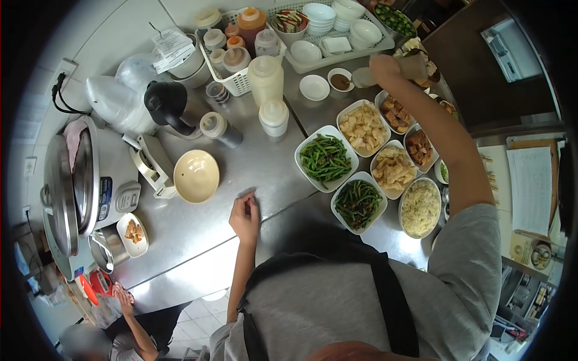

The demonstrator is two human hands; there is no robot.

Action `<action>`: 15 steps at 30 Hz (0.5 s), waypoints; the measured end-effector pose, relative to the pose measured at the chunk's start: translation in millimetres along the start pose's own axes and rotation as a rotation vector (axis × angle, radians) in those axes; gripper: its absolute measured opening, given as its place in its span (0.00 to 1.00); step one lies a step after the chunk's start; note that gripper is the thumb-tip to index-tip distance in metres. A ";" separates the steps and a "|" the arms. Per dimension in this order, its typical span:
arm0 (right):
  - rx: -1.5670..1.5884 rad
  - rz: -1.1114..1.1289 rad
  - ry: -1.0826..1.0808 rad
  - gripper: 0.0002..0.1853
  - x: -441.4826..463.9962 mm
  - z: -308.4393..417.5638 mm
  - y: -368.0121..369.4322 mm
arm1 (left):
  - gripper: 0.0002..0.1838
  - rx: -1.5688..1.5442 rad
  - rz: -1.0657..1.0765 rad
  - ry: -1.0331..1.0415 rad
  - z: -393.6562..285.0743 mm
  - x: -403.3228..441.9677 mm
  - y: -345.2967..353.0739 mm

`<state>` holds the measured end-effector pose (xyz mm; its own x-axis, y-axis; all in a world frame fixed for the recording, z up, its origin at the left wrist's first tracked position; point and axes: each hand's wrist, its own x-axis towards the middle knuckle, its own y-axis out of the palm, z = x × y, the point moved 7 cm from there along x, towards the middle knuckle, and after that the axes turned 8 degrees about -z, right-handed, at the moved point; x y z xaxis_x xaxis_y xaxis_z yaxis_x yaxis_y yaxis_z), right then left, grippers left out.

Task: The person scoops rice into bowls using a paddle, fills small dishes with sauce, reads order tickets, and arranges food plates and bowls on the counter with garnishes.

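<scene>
The sauce dish (341, 80) is the landmark; it sits on the steel counter (271, 174) and contains brown sauce. The right hand (385, 70) grasps a translucent container (413, 67), held sideways with one end just beside the dish's right rim. An empty white dish (314, 88) is immediately left of the landmark. The left hand (244, 218) is well below and left of it, at the counter, fingers curled closed, no item visible in the grip. Fried food (363, 127) in a square bowl lies below the landmark.
</scene>
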<state>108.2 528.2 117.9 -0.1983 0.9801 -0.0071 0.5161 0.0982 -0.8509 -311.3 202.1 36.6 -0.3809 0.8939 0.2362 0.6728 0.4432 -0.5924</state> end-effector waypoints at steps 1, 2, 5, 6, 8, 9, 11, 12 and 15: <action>0.003 -0.018 0.008 0.07 -2.7 -1.2 -1.7 | 0.06 -0.001 -0.003 0.006 -0.7 0.0 -0.3; 0.006 -0.036 0.015 0.07 -4.9 -2.3 -3.3 | 0.06 -0.002 -0.006 0.011 -1.3 -0.1 -0.6; 0.046 0.064 0.006 0.10 -10.2 -6.9 -3.2 | 0.06 -0.010 0.001 -0.003 -0.3 -0.2 0.2; 0.092 0.049 0.019 0.11 -12.8 -8.7 -6.7 | 0.06 -0.008 0.001 0.002 -1.1 0.1 0.0; 0.183 0.020 0.043 0.14 -22.0 -10.0 -19.9 | 0.06 -0.003 0.001 0.013 -3.5 1.1 -0.8; 0.187 -0.032 -0.017 0.15 -26.7 -5.3 -29.3 | 0.06 0.004 -0.005 0.025 -4.7 1.8 -1.2; 0.194 -0.136 -0.133 0.17 -35.1 7.4 -48.5 | 0.06 0.015 -0.012 0.052 -7.6 2.2 -1.2; 0.217 -0.152 -0.155 0.16 -34.3 14.8 -51.7 | 0.05 0.017 -0.007 0.040 -7.3 1.5 -0.8; 0.233 -0.210 -0.198 0.11 -24.6 42.3 -48.9 | 0.05 0.006 -0.009 0.021 -6.1 1.7 -0.6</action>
<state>52.6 492.0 137.5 -0.4492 0.8880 0.0983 0.2482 0.2297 -0.9411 -308.5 203.8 42.1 -0.3734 0.8912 0.2577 0.6658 0.4508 -0.5946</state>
